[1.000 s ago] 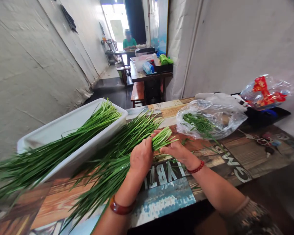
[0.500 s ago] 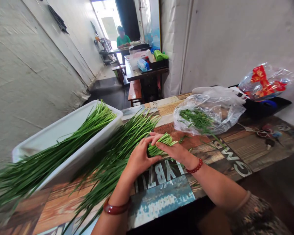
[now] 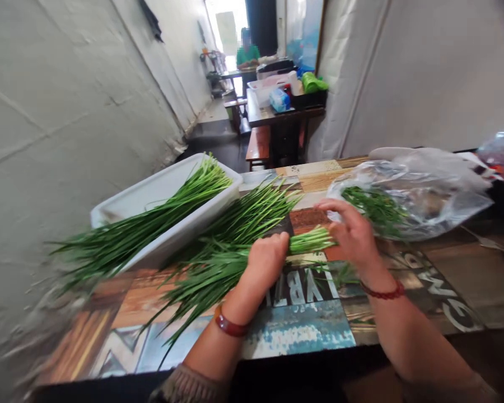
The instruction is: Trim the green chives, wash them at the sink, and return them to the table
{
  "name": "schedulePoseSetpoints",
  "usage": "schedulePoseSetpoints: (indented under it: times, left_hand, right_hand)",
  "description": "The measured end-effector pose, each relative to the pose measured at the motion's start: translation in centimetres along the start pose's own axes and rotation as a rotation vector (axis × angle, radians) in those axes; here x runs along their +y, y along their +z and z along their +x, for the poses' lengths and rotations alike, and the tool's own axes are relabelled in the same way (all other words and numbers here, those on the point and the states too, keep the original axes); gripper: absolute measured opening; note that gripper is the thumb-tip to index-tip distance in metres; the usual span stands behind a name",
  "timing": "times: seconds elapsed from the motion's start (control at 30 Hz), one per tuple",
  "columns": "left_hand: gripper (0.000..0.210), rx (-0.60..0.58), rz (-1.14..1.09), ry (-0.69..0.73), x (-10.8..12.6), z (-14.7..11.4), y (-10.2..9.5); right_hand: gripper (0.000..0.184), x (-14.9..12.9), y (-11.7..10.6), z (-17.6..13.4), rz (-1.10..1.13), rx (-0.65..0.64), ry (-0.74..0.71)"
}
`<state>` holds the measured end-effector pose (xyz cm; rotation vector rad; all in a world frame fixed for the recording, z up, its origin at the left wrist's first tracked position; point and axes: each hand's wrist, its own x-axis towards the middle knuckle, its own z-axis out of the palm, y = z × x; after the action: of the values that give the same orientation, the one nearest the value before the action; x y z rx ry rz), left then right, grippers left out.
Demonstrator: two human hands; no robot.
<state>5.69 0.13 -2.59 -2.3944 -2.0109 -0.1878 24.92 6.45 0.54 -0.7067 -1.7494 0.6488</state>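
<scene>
My left hand point(image 3: 269, 254) is wrapped round a bunch of garlic chives point(image 3: 309, 240) just above the table. Its pale cut stem ends point right, and the long green leaves trail left over the wood-patterned top. Beside those stem ends my right hand point(image 3: 353, 232) is raised with fingers apart, slightly blurred, and nothing shows in it. Behind the held bunch lies a loose pile of chives point(image 3: 260, 210). More chives point(image 3: 163, 224) rest in a white plastic tub point(image 3: 130, 198) on the left, their leaves hanging over its side.
A clear plastic bag point(image 3: 437, 196) with green scraps point(image 3: 373, 207) spreads out at the right. Bits of leaf point(image 3: 346, 274) are scattered on the patterned table point(image 3: 298, 336). Farther back stand a bench point(image 3: 259, 144) and a second table point(image 3: 264, 116); a person in green point(image 3: 247, 55) sits beyond.
The view has swung right. My right hand has come off the bunch and moved right, its fingers spreading. My left hand has closed round the stems, which now stick out to its right.
</scene>
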Motion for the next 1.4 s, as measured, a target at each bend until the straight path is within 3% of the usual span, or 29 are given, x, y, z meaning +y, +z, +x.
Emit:
schedulePoseSetpoints:
  times: [0.07,0.13,0.2,0.27,0.37,0.47,0.6,0.7,0.77,0.9,0.97,1.03,1.1,1.23,1.33,1.4]
  left_hand:
    - [0.019,0.032,0.017,0.049,0.3,-0.4,0.2]
    - [0.021,0.067,0.038,0.085,0.6,-0.7,0.3]
    - [0.020,0.107,0.061,0.111,1.0,-1.0,0.0]
    - [0.019,0.159,0.071,0.136,1.4,-1.2,-0.4]
    - [0.020,0.230,0.057,0.152,1.1,-1.3,-1.3]
    - [0.022,0.247,0.009,0.036,-0.4,-1.3,-2.3]
    - [0.025,0.248,-0.033,-0.195,-3.2,-1.1,-2.8]
    - [0.027,0.313,-0.090,-0.269,-5.1,-0.8,-2.2]
    - [0.033,0.437,-0.201,-0.346,-6.4,-0.5,-1.6]
    - [0.032,0.848,-0.654,-0.538,-8.4,0.4,-0.5]
    - [0.035,0.916,-0.922,-0.518,-8.0,0.9,-0.2]
    - [0.042,0.802,-1.178,-0.409,-6.6,1.3,-0.1]
    - [0.050,0.585,-1.400,-0.282,-4.6,1.3,0.0]
    - [0.066,0.233,-1.666,-0.066,-1.2,1.0,0.1]
    - [0.073,0.148,-1.714,0.093,-0.3,0.7,0.0]
    - [0.074,0.144,-1.692,0.093,-0.1,0.3,0.0]
  right_hand:
    - [0.052,-0.2,0.7,-0.9,-0.247,-0.353,-0.175]
    - [0.075,0.4,1.6,-2.0,-0.452,-0.575,-0.270]
    - [0.087,1.5,2.4,-3.0,-0.610,-0.648,-0.272]
    - [0.085,2.5,2.7,-3.5,-0.709,-0.631,-0.257]
    - [0.062,3.1,2.2,-3.1,-0.776,-0.571,-0.288]
    - [0.037,3.0,0.9,-2.1,-0.835,-0.454,-0.309]
    - [0.029,3.5,-0.8,-1.2,-0.893,-0.178,-0.251]
    - [0.030,4.6,-1.5,-0.9,-0.817,-0.085,-0.164]
    - [0.026,5.4,-1.8,-0.5,-0.704,0.037,-0.042]
    - [0.031,6.4,-1.7,0.4,-0.360,0.446,0.303]
    - [0.036,6.0,-0.9,0.6,-0.109,0.480,0.416]
    - [0.038,4.9,0.4,0.5,0.120,0.379,0.466]
    - [0.036,3.5,2.0,0.1,0.278,0.218,0.465]
    - [0.035,0.9,4.6,-1.3,0.430,-0.083,0.488]
    - [0.035,0.2,5.9,-2.4,0.519,-0.236,0.555]
    - [0.035,0.2,6.6,-3.1,0.565,-0.319,0.581]
